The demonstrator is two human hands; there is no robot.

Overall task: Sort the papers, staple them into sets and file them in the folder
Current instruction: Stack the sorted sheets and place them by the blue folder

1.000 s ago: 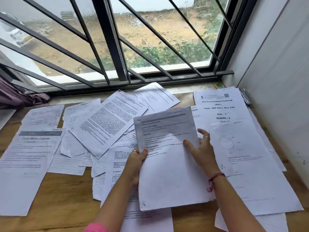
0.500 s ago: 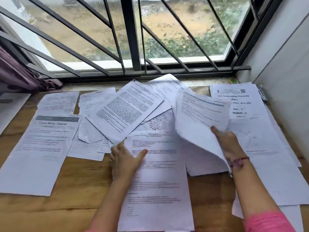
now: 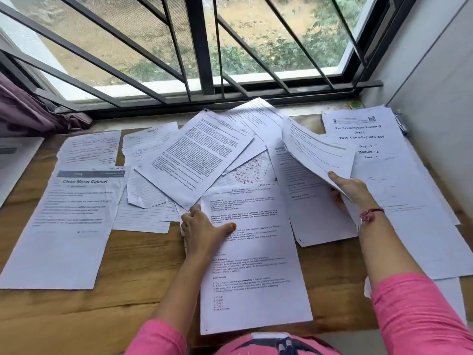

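Several printed and handwritten papers lie spread over the wooden table (image 3: 143,254). My right hand (image 3: 349,190) grips a lifted printed sheet (image 3: 317,149) by its lower edge, thumb on top, above another sheet (image 3: 307,190) lying flat. My left hand (image 3: 202,230) grips the left edge of a long question sheet (image 3: 253,254) in the middle, thumb on top of the page. A "Close Mirror Cabinet" page (image 3: 76,213) lies at the left. A "Pre Examination Training" page (image 3: 363,139) lies at the far right. No stapler shows.
A barred window (image 3: 199,47) runs along the table's far edge. The grey wall (image 3: 435,98) closes the right side, with a metal clip (image 3: 400,123) beside it. A purple curtain (image 3: 23,108) hangs at the far left.
The sheet that both hands held has swung right in my right hand alone. My left hand dropped onto the long question sheet and took its left edge. The camera tilted down.
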